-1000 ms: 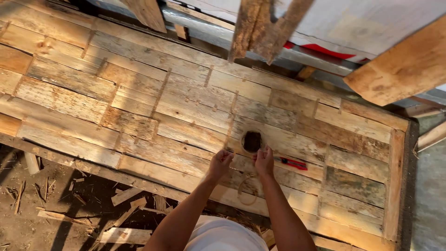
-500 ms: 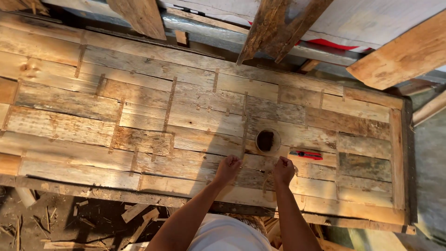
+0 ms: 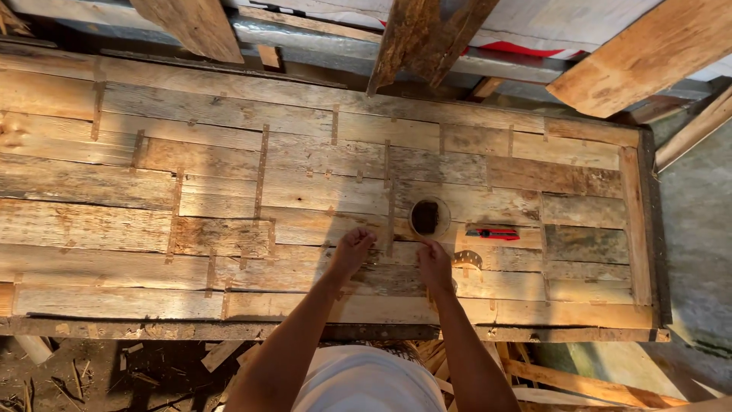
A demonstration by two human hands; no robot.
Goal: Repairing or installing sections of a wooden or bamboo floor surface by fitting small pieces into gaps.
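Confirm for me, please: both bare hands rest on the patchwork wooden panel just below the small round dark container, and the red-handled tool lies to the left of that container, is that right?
Not quite. In the head view the red-handled tool lies to the right of the small round dark container, not the left. The rest holds: the left hand and right hand rest on the patchwork wooden panel just below it.

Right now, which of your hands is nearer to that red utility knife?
Right. The right hand lies just below-left of the red utility knife; the left hand sits farther left, beyond the round container.

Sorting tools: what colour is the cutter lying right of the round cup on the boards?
The cutter is red with black ends, seen in the head view.
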